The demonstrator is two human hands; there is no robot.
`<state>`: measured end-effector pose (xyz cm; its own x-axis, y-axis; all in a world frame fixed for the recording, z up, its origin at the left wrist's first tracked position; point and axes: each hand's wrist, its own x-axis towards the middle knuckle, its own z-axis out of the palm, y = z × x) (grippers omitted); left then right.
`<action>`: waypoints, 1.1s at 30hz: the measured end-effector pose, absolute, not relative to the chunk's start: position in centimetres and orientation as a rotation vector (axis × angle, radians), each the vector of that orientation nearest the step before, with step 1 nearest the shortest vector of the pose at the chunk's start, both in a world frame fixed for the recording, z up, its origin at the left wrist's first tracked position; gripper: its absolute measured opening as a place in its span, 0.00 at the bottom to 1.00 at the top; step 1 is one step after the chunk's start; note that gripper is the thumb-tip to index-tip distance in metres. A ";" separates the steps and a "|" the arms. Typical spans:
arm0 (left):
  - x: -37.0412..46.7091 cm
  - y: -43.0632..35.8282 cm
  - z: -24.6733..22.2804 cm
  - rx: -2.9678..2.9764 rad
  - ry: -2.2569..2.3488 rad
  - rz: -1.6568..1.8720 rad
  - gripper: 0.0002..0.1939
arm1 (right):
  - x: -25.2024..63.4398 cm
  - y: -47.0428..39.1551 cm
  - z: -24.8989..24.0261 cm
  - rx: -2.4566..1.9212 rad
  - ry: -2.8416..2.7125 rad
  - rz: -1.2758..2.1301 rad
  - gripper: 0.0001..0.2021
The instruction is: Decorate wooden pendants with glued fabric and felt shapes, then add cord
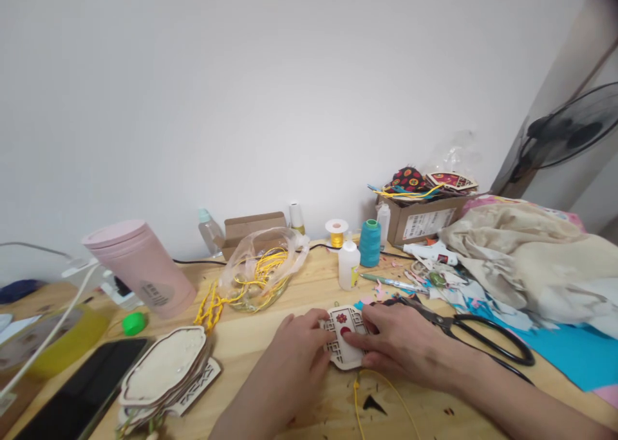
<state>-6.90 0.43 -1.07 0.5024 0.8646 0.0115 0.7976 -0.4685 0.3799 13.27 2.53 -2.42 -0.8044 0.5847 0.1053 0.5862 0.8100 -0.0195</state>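
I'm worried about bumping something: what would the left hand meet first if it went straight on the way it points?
The pale latticed plaque, which the left hand touches; beyond it, probably the right hand, though depth is unclear.

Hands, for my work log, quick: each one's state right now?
Left hand: partly closed, holding the white plaque by its left edge.
Right hand: partly closed on its right edge, fingertip at the red dot.
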 end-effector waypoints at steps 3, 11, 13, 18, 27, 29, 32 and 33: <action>-6.9 0.4 -1.1 2.434 1.407 0.270 0.13 | 13.5 2.6 -2.2 -0.940 -2.866 0.101 0.15; -6.9 0.0 -1.3 2.390 1.426 0.290 0.15 | 14.4 3.1 -2.2 -0.987 -2.795 0.217 0.15; -6.9 -0.1 -1.4 2.424 1.399 0.243 0.19 | 14.3 3.1 -2.2 -0.951 -2.840 0.176 0.15; -6.7 -0.4 -1.5 2.501 1.413 0.105 0.17 | 13.9 3.0 -2.5 -0.894 -2.905 -0.012 0.17; -6.5 -0.5 -0.9 2.477 1.456 0.077 0.19 | 14.4 3.4 -2.4 -0.987 -2.825 0.102 0.16; -6.6 -0.4 -0.9 2.483 1.458 0.067 0.20 | 14.6 3.6 -2.4 -1.007 -2.801 0.115 0.15; -6.4 -0.5 -1.0 2.483 1.459 0.037 0.21 | 14.7 3.7 -2.6 -1.004 -2.805 0.132 0.15; -6.3 -0.6 -1.0 2.480 1.465 0.028 0.21 | 14.7 3.7 -2.6 -0.999 -2.809 0.141 0.15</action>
<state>-6.26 -0.57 -0.99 0.4914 0.8633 -0.1149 0.8584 -0.4578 0.2315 14.67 3.67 -2.62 -0.7649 0.6336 0.1157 0.6189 0.7728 -0.1408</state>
